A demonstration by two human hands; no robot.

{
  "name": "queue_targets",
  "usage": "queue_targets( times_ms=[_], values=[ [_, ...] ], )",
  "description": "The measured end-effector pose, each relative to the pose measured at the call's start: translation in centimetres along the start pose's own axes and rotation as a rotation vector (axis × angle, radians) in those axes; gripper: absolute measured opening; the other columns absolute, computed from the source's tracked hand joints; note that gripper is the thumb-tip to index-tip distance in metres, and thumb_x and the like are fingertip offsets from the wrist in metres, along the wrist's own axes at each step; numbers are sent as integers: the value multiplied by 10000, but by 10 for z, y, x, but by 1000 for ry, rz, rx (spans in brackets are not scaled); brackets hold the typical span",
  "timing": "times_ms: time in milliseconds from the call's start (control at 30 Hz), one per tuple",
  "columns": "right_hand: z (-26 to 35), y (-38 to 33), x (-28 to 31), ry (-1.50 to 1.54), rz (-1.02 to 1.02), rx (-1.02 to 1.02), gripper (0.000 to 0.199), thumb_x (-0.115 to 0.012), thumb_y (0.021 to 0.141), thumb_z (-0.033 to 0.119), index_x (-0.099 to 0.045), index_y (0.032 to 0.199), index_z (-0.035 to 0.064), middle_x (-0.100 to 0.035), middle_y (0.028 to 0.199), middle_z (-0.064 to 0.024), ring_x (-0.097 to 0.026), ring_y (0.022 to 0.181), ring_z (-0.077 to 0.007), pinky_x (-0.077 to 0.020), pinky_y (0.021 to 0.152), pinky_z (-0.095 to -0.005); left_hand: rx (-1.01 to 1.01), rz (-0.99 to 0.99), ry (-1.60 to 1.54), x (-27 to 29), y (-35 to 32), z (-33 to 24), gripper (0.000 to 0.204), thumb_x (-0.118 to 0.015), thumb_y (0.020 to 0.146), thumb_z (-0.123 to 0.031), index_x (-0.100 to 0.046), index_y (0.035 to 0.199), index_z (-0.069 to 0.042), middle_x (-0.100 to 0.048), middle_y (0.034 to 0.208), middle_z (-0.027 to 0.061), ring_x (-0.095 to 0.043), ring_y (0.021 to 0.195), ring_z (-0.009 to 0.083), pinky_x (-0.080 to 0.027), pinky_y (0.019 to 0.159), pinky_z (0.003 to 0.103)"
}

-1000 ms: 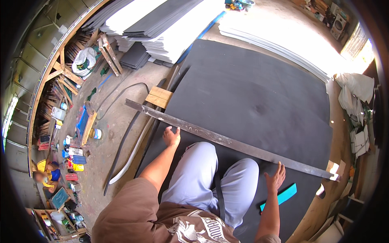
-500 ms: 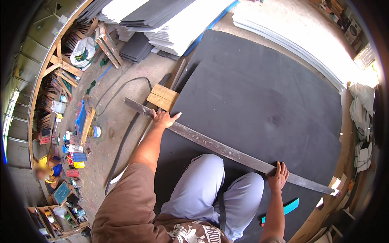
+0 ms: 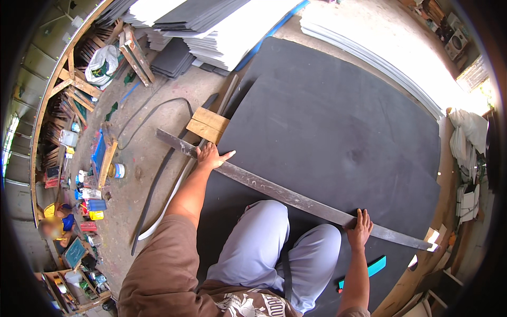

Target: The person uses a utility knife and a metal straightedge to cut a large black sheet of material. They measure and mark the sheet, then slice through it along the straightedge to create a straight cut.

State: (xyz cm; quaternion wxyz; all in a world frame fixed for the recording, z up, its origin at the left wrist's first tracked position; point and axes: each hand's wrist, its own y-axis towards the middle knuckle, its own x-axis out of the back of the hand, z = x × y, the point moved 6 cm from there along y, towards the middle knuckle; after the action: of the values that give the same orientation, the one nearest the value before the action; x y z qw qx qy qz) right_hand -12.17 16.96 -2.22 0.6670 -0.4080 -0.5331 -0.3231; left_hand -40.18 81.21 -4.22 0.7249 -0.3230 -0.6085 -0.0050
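A long grey metal straightedge (image 3: 285, 195) lies slantwise over a large black sheet (image 3: 338, 121), its left end jutting past the sheet. My left hand (image 3: 209, 156) presses on it near that end, fingers stretched and thumb spread out to the right. Toward the other end, my right hand (image 3: 360, 228) grips the bar, fingertips over the far edge and thumb on the near side. Beside my right forearm lies a teal tool (image 3: 376, 266) with a small red tip, partly hidden. My knees (image 3: 264, 222) rest on the black surface just below the bar.
A wooden block (image 3: 207, 124) sits at the sheet's left edge. Dark strips (image 3: 153, 193) curve over the floor. Stacked sheets (image 3: 211, 50) stand at the back, white ones (image 3: 369, 63) far right. Paint containers (image 3: 95, 205) and a person (image 3: 58, 224) are on the left.
The whole view has shifted slightly to the left. Both hands stay at the same places on the straightedge, and nothing else visibly moves.
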Motion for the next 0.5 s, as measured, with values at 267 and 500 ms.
queue_targets(
  times_ms=[267,500],
  values=[
    [-1,-1,-1,1,6,18,1087,-966,653,250,-419,1591,193,-391,1679,-143,-366,1546,-339,-251,1265,-548,-29,39,-14,1,-3,-1,1300,-456,782,-996,-435,1552,50,-450,1603,168,-373,1537,270,-196,1269,518],
    [-3,-1,-2,-17,11,21,1100,-961,657,244,-403,1604,195,-385,1678,-150,-368,1543,-344,-257,1262,-551,-46,40,-10,0,-4,-1,1312,-454,787,-995,-417,1557,66,-446,1606,177,-387,1527,281,-225,1250,513]
  ],
)
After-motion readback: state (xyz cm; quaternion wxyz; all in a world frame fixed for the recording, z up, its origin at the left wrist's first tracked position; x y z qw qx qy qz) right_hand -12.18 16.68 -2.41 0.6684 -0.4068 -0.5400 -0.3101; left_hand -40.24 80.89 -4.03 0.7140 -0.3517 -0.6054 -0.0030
